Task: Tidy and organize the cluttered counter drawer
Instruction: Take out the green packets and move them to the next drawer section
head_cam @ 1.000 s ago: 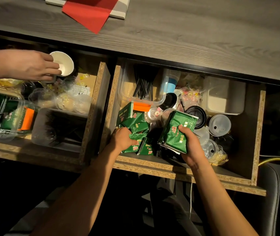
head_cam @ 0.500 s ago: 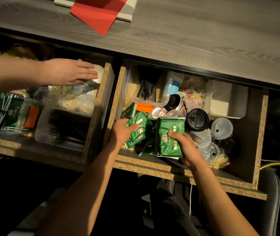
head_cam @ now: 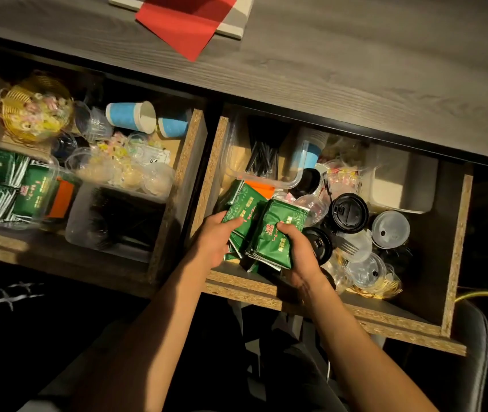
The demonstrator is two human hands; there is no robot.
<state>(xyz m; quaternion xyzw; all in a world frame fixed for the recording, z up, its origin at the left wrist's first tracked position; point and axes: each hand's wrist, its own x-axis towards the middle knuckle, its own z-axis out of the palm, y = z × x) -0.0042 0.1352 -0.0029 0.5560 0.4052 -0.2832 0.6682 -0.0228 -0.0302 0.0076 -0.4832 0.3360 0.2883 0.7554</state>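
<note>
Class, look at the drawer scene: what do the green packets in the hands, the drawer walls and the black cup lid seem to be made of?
Green packets: probably glossy foil or plastic film; they shine and crease.
Drawer walls: particleboard; the cut edge looks speckled and raw.
Black cup lid: likely moulded plastic, with a smooth sheen and raised rim.

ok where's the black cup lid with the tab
In the head view the black lid lies in the right drawer, just right of the green packets and left of a clear lid.

Both forearms are bare with no sleeves, watch or rings visible on the left hand [head_cam: 211,242] or right hand [head_cam: 302,257], and dark trousers show below them.
</note>
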